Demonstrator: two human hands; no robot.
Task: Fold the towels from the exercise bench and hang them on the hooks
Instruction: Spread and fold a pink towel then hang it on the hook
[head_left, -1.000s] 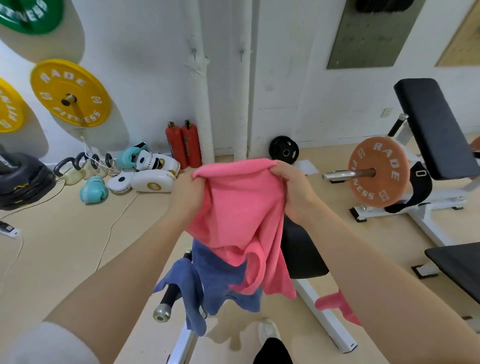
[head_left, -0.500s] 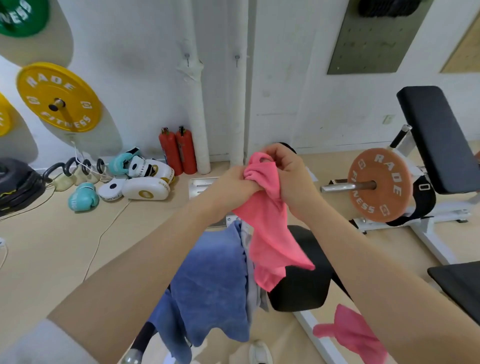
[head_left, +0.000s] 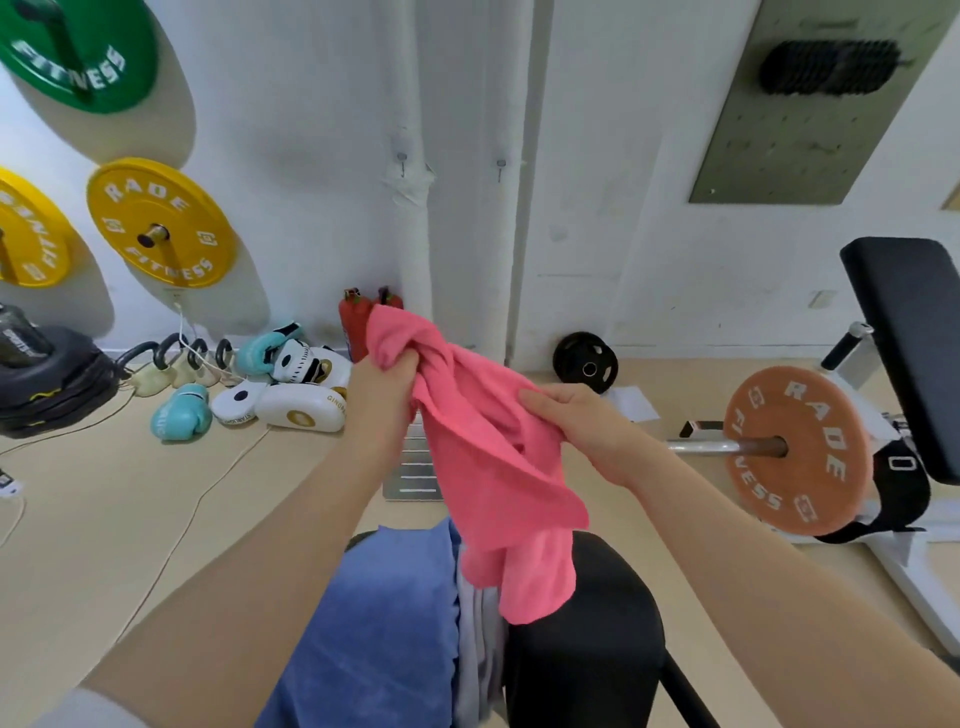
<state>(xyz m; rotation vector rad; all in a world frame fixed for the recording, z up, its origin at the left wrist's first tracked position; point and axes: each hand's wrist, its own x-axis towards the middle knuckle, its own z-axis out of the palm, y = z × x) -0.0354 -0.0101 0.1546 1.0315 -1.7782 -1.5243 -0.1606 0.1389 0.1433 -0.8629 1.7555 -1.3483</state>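
We see both hands raised in front of the white wall with a pink towel held between them. The left hand has its fingers clamped on a bunched upper corner of the towel, just in front of the red extinguishers. The right hand sits lower and to the right, its fingers closed over the towel's right edge, thumb on top. The cloth slopes down from left hand to right hand and hangs loose below them, its lower end over the near surface of the black exercise bench. A blue towel lies draped over the left side of that surface, with what seems to be a grey towel beside it, though only a narrow strip shows. Far up on the wall, two small hooks sit side by side above the towel. An orange weight plate stands at the right.
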